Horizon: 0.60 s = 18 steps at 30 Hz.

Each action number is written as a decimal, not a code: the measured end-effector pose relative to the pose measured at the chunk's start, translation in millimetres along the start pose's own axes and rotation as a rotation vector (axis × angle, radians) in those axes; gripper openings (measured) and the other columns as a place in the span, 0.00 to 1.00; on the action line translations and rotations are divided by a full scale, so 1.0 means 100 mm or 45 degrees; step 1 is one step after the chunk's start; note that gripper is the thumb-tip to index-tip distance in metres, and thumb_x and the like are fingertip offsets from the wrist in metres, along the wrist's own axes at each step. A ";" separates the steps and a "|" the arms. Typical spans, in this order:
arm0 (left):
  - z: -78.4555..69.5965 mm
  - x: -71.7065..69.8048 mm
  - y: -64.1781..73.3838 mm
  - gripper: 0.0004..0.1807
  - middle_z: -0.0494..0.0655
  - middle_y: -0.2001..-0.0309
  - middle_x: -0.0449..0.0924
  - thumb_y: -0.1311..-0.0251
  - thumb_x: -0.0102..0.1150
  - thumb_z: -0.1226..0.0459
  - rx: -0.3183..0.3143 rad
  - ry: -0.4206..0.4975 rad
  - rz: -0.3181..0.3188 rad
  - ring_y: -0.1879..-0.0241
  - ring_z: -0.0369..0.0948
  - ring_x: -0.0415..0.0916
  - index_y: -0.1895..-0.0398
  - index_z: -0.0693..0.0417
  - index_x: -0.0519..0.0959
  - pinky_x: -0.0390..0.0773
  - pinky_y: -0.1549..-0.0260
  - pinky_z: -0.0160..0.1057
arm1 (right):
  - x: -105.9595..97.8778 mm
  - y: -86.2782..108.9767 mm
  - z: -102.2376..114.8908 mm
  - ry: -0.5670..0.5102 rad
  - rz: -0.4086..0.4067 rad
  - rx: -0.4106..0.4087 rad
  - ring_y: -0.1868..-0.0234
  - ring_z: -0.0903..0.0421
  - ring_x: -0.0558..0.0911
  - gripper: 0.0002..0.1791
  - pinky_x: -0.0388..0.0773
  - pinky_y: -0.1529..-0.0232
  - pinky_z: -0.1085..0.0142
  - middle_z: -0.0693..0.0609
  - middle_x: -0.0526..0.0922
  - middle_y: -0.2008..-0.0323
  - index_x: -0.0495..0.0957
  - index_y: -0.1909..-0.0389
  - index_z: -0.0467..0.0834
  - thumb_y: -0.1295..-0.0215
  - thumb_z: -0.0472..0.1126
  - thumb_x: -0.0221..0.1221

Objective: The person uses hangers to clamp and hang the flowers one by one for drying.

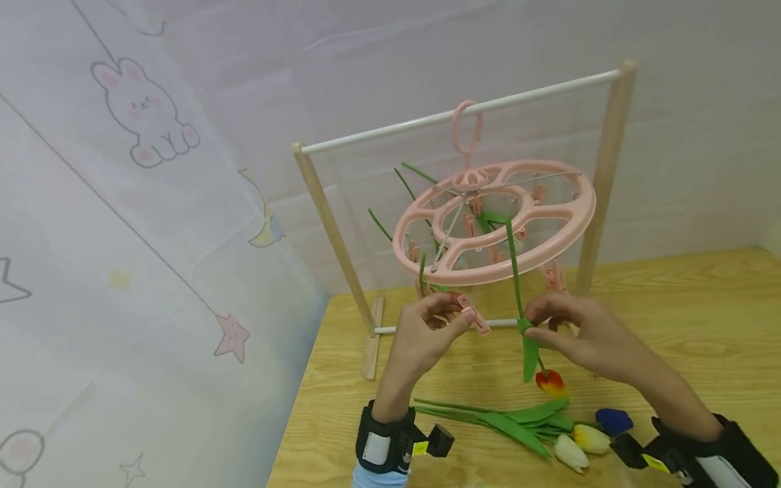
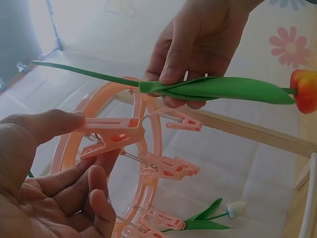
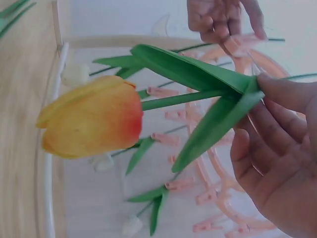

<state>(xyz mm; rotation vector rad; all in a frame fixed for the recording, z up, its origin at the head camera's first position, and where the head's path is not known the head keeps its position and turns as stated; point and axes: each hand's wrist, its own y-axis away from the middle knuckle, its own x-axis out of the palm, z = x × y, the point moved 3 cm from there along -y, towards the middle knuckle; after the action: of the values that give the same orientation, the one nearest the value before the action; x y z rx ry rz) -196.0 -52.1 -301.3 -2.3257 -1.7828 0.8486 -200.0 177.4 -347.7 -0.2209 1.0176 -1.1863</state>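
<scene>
Landmark: the round pink hanger, hung by its hook from a white rod directly above it. Wooden posts of the stand rise at either side of the hanger.

Left hand: just below the hanger's near edge, pinching a pink clip between thumb and fingers. Whether the clip is linked to the hanger, cannot tell.

Right hand: also below the near edge, to the right of the other, thumb and fingers pinching a red-and-yellow tulip at the base of its leaves. Bloom points down, away from the hanger; the bare stem runs upward and crosses in front of the hanger's rim. Tulip and held clip stand apart.

White tulips hang beneath the hanger, green stems poking out past its left side.

On the wooden surface, below and nearer the person than the hanger: a loose bunch with white, pale yellow and blue blooms, leaves overlapping.
</scene>
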 end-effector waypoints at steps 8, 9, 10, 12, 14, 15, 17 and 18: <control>0.01 -0.01 0.01 0.13 0.56 0.62 0.81 0.43 0.60 0.68 -0.002 0.065 0.033 0.62 0.43 0.77 0.56 0.65 0.79 0.77 0.64 0.40 | 0.22 -0.03 0.03 -0.074 -0.099 0.054 0.67 0.64 0.78 0.16 0.78 0.68 0.73 0.59 0.79 0.63 0.76 0.61 0.49 0.48 0.28 0.64; 0.01 -0.01 0.01 0.13 0.57 0.62 0.81 0.43 0.60 0.68 -0.004 0.068 0.034 0.62 0.43 0.77 0.56 0.65 0.79 0.77 0.64 0.39 | 0.24 -0.03 0.03 -0.076 -0.104 0.062 0.67 0.64 0.78 0.16 0.78 0.67 0.73 0.59 0.79 0.63 0.76 0.61 0.49 0.47 0.29 0.64; 0.01 -0.01 0.01 0.13 0.57 0.61 0.81 0.43 0.60 0.68 -0.007 0.077 0.037 0.61 0.44 0.77 0.55 0.66 0.79 0.77 0.64 0.38 | 0.26 -0.04 0.04 -0.082 -0.110 0.066 0.67 0.64 0.78 0.16 0.78 0.67 0.73 0.59 0.79 0.63 0.76 0.61 0.49 0.47 0.29 0.64; 0.00 -0.02 0.01 0.13 0.58 0.61 0.81 0.42 0.60 0.69 0.002 0.089 0.039 0.61 0.45 0.77 0.55 0.67 0.78 0.77 0.64 0.37 | 0.29 -0.04 0.04 -0.093 -0.127 0.069 0.67 0.63 0.78 0.16 0.77 0.67 0.73 0.58 0.79 0.63 0.77 0.60 0.49 0.47 0.28 0.63; 0.00 -0.02 0.01 0.13 0.60 0.61 0.81 0.42 0.59 0.70 0.022 0.109 0.037 0.61 0.46 0.77 0.55 0.68 0.78 0.77 0.64 0.37 | 0.31 -0.05 0.05 -0.111 -0.141 0.068 0.67 0.62 0.79 0.16 0.77 0.66 0.73 0.57 0.79 0.63 0.77 0.60 0.48 0.47 0.27 0.63; 0.00 -0.02 0.01 0.13 0.60 0.61 0.81 0.42 0.59 0.70 0.035 0.106 0.033 0.60 0.46 0.77 0.55 0.68 0.78 0.77 0.65 0.37 | 0.31 -0.05 0.06 -0.125 -0.148 0.069 0.67 0.62 0.79 0.17 0.77 0.66 0.73 0.57 0.79 0.63 0.77 0.60 0.48 0.47 0.27 0.63; 0.01 -0.01 0.00 0.13 0.59 0.60 0.81 0.42 0.59 0.69 0.054 0.093 0.023 0.60 0.45 0.77 0.55 0.67 0.78 0.77 0.65 0.37 | 0.33 -0.05 0.06 -0.141 -0.164 0.070 0.67 0.61 0.79 0.17 0.77 0.65 0.73 0.57 0.79 0.62 0.77 0.60 0.47 0.48 0.26 0.63; 0.02 -0.01 0.00 0.13 0.59 0.60 0.81 0.41 0.59 0.69 0.063 0.094 0.018 0.60 0.44 0.77 0.55 0.67 0.79 0.77 0.65 0.37 | 0.33 -0.05 0.06 -0.146 -0.168 0.072 0.67 0.61 0.79 0.17 0.77 0.65 0.73 0.57 0.79 0.62 0.77 0.60 0.48 0.48 0.26 0.63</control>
<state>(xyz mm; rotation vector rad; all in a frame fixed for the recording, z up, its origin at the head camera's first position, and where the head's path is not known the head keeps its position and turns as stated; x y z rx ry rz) -197.0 -53.8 -302.3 -2.3095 -1.6990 0.7885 -198.4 144.8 -358.6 -0.3122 0.8787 -1.3051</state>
